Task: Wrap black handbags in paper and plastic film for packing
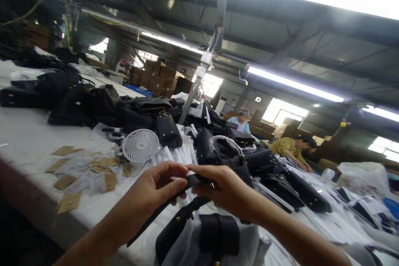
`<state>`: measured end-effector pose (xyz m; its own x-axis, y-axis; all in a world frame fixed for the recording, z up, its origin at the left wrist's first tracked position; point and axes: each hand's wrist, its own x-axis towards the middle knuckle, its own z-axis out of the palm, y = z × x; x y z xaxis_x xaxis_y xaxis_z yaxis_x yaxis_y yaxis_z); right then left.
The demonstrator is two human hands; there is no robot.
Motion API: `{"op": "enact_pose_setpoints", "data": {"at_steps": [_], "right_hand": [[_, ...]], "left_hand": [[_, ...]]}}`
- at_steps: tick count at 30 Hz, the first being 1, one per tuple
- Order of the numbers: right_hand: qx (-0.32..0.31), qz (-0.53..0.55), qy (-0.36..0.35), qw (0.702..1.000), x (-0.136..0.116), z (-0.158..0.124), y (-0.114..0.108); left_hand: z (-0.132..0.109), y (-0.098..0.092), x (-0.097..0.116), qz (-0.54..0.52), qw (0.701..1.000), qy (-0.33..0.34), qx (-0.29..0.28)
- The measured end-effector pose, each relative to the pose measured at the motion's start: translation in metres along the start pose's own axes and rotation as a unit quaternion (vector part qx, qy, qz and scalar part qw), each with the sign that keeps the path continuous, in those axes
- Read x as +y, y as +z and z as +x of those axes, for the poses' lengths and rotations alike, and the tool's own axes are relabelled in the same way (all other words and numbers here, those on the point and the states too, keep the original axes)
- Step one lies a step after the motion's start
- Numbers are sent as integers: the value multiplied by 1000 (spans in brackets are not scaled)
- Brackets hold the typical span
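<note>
At left, brown tags (pixel 70 201) lay near a white fan (pixel 141 145). By the left hand (pixel 163 185), a black strap (pixel 195 180) was pinched between thumb and fingers; it was held above the table (pixel 28 133), over a black bag (pixel 207 237). The strap was judged light, pliable yet springy, smooth and not fragile, best taken flat across its width. At right, it was grasped by the curled fingers of the right hand (pixel 222 185); their firmness could not be told.

White fan (pixel 141 145) beside brown tags (pixel 70 201), stacked cardboard boxes (pixel 156 75), ceiling lights (pixel 296 84)
</note>
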<state>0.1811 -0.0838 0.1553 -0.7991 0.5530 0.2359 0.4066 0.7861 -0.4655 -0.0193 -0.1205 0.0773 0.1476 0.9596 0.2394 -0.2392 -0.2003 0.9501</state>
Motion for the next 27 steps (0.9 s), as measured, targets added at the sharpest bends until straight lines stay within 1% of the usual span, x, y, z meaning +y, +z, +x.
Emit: {"op": "enact_pose_setpoints", "data": {"at_steps": [2, 4, 7, 9, 11, 13, 15, 17, 18, 19, 21, 22, 23, 24, 25, 26, 27], "right_hand": [[38, -27, 4, 999, 12, -2, -9], [68, -55, 7, 996, 25, -6, -15], [78, -91, 13, 993, 39, -12, -17], [84, -118, 14, 989, 41, -14, -15], [97, -128, 13, 987, 40, -14, -14], [109, -124, 13, 986, 38, -15, -14], [115, -115, 13, 987, 39, -16, -15], [125, -94, 12, 988, 42, -18, -15], [131, -78, 10, 988, 44, -19, -15], [137, -63, 11, 989, 47, -20, -15], [141, -41, 16, 989, 51, -21, -15], [139, -43, 19, 989, 51, -22, -16], [138, -55, 21, 989, 49, -23, -17], [138, -77, 19, 987, 46, -24, -17], [139, -107, 9, 984, 40, -25, -18], [137, -141, -10, 980, 33, -26, -18], [131, -171, -37, 976, 23, -26, -18]], "left_hand": [[-5, -5, -1, 30, 999, -26, 0], [-11, -14, -9, 40, 998, -46, -8], [-17, -24, -25, 9, 997, -71, -22], [-21, -25, -32, 10, 997, -71, -35], [-24, -22, -34, 79, 993, -59, -57], [-25, -20, -36, 174, 981, -48, -72], [-26, -18, -38, 241, 968, -46, -58], [-27, -19, -41, 268, 962, -47, -32], [-28, -19, -44, 270, 961, -46, -27], [-29, -20, -47, 265, 963, -42, -37], [-32, -21, -52, 224, 969, -46, -89], [-33, -21, -54, 193, 973, -61, -110], [-34, -21, -55, 161, 977, -82, -116], [-35, -19, -54, 137, 980, -100, -101], [-35, -17, -52, 128, 983, -108, -69], [-35, -14, -47, 136, 985, -103, -28], [-35, -10, -40, 158, 984, -83, 13]]}}
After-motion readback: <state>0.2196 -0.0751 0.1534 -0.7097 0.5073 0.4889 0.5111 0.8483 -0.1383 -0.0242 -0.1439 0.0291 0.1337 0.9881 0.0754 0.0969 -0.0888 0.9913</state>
